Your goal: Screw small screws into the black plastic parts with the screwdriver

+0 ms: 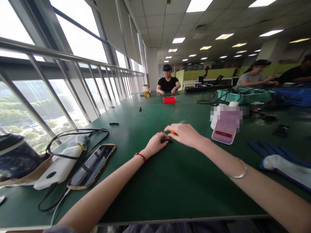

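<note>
My left hand [157, 142], with a red string bracelet at the wrist, rests on the green table [145, 187]. Its thumb and fingers are pinched on a small black part [170, 141] whose kind I cannot make out. Just to the right and slightly above is my right hand [184, 133], fingers curled with the palm downward. Between those fingers shows a small orange object [173, 132], mostly hidden by the hand. The two hands are close together, with the black part below the right fingertips.
To the left lie a phone [93, 166], a white power bank-like block [60, 166] and black cables [80, 132]. A pink phone [224, 129] leans at right, near blue-and-white gloves [279, 161]. Farther off are a red bin [169, 100], a green basket [255, 96] and seated people.
</note>
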{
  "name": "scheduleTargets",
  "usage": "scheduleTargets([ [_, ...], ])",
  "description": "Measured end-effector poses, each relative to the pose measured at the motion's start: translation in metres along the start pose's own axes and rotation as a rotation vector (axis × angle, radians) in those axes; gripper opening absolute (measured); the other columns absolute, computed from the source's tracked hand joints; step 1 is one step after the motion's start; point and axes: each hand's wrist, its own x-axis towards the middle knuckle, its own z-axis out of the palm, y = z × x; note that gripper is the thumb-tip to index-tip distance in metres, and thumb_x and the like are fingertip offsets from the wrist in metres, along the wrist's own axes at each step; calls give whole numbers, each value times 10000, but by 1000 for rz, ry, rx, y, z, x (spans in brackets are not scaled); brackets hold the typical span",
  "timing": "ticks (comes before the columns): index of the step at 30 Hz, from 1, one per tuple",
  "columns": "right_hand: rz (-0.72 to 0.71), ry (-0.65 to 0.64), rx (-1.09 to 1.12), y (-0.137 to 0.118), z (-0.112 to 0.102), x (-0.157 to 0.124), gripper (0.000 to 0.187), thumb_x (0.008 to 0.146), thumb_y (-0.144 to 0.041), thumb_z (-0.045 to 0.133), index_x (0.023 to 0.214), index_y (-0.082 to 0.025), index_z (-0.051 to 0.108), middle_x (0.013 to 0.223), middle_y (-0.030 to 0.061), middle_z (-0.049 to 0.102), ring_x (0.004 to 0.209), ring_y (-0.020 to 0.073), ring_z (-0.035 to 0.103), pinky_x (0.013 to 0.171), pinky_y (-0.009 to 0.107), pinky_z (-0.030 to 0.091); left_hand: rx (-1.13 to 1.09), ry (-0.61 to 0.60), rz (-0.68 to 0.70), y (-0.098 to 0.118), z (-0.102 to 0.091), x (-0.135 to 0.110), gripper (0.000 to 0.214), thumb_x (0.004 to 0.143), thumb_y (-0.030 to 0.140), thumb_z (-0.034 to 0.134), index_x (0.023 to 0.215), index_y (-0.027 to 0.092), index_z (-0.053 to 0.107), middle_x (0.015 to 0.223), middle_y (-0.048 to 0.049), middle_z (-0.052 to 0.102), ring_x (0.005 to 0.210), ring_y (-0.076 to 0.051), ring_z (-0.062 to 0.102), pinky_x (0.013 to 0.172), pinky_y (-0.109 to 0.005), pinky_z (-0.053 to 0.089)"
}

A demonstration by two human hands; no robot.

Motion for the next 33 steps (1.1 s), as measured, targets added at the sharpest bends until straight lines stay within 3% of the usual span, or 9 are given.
scheduleTargets([
  [4, 129, -176, 0, 6, 43, -2, 320, 846, -395, 530, 1111, -229, 599, 1039, 59, 674, 922, 219, 632, 698, 293, 463, 63, 5, 11, 1, -1, -1, 94, 765, 171, 554, 845, 166, 604, 881, -41, 638, 862, -188, 585, 815, -332, 473],
  [6, 209, -196, -11, 13, 61, -5, 373, 812, -420, 560, 1122, -218, 600, 1039, 73, 677, 948, 247, 627, 717, 311, 459, 85, 7, 24, 2, -2, -2, 94, 763, 165, 551, 843, 172, 599, 889, -37, 635, 889, -194, 580, 825, -336, 466],
  [9, 232, -213, 37, 22, 75, -10, 270, 835, -374, 528, 1049, -253, 641, 1009, 36, 691, 928, 221, 633, 706, 290, 446, 98, 8, 39, 6, -4, -4, 98, 762, 161, 546, 844, 180, 597, 894, -32, 631, 905, -194, 578, 825, -331, 463],
  [18, 151, -127, 43, 20, 79, -16, 220, 858, -289, 489, 978, -245, 668, 966, 9, 693, 851, 185, 636, 666, 260, 426, 36, -4, 38, 10, -8, -4, 114, 795, 247, 591, 834, 194, 684, 871, -29, 664, 869, -184, 597, 841, -325, 458],
  [26, 111, -108, 15, 19, 81, -19, 237, 884, -260, 466, 1023, -235, 657, 1015, 23, 686, 865, 182, 640, 697, 265, 432, -142, 14, -61, 6, -7, -2, 127, 764, 269, 647, 770, 176, 734, 791, -29, 681, 732, -146, 624, 730, -262, 488],
  [33, 100, -127, 1, 19, 81, -18, 242, 891, -266, 454, 1042, -236, 641, 1021, 33, 683, 884, 188, 642, 702, 260, 433, 109, -11, 54, 13, -12, -4, 158, 830, 258, 574, 826, 204, 722, 874, -31, 691, 826, -168, 617, 790, -275, 475],
])
